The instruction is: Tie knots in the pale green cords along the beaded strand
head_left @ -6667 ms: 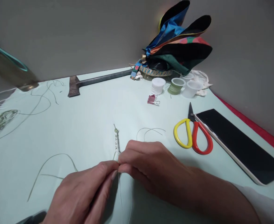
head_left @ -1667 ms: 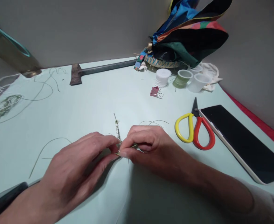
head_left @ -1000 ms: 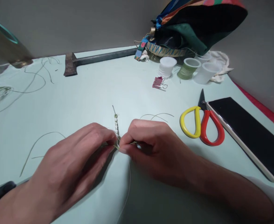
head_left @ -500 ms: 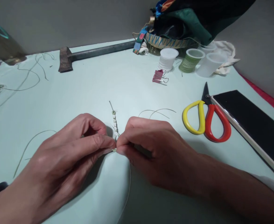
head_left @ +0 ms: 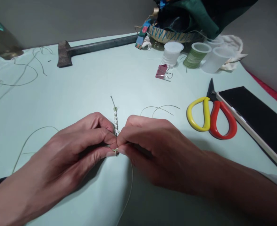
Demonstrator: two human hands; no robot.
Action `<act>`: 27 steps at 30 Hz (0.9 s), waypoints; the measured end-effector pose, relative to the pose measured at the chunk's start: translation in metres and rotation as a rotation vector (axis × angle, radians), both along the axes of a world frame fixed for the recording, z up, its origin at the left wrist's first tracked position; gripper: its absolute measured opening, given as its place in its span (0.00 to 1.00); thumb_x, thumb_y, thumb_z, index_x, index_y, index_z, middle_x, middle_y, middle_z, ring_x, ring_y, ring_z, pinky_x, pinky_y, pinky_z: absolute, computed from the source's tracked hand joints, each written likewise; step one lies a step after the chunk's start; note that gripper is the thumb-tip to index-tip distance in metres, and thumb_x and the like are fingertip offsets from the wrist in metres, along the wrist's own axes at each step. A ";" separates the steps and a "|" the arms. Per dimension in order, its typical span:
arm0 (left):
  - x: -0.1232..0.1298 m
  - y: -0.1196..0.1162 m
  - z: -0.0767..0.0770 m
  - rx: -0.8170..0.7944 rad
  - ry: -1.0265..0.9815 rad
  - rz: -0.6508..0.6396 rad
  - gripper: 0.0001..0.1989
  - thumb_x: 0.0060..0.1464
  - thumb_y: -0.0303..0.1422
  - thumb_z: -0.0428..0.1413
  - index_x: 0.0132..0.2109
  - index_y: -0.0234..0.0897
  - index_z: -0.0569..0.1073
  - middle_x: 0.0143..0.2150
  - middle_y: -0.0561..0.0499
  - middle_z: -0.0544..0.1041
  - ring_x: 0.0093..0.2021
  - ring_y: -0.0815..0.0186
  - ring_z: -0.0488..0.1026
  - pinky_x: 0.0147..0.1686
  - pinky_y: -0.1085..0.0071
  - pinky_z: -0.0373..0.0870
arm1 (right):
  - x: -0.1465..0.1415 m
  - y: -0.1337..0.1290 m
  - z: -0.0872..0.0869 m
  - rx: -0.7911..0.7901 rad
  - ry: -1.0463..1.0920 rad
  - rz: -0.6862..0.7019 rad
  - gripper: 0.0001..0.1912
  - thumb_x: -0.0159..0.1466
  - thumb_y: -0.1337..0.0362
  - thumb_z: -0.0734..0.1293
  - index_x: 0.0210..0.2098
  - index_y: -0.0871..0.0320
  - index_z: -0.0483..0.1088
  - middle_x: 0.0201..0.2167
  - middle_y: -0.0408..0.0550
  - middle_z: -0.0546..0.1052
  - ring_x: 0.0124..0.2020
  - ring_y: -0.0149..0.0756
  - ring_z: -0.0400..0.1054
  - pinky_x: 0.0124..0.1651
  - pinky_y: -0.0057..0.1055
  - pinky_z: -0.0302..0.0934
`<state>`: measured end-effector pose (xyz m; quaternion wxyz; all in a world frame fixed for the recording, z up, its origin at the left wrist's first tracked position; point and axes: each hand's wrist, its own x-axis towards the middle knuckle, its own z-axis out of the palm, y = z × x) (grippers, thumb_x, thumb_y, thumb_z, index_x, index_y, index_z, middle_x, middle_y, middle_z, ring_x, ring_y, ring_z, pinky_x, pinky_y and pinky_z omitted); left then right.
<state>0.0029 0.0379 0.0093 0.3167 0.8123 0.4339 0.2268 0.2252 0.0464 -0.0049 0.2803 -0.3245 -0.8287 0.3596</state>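
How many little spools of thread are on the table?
3, in a row at the far right of the table: a white spool, a green spool beside it, and a clear spool next to the white cloth. More may hide behind.

Dim, even indoor light falls on the pale mint tabletop (head_left: 81, 84). Soft shadows pool under the left hand (head_left: 65, 157) and right hand (head_left: 157, 150). Beyond them, the long grey-handled hammer (head_left: 93, 48) bows with wide-angle distortion; table corners smear softly.
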 end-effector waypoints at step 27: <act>-0.010 -0.024 -0.001 0.220 0.274 0.023 0.32 0.60 0.57 0.59 0.66 0.54 0.65 0.63 0.52 0.70 0.54 0.57 0.72 0.52 0.67 0.71 | -0.001 0.014 -0.004 -0.034 -0.004 0.138 0.13 0.70 0.69 0.68 0.27 0.59 0.70 0.30 0.41 0.74 0.33 0.30 0.66 0.38 0.29 0.55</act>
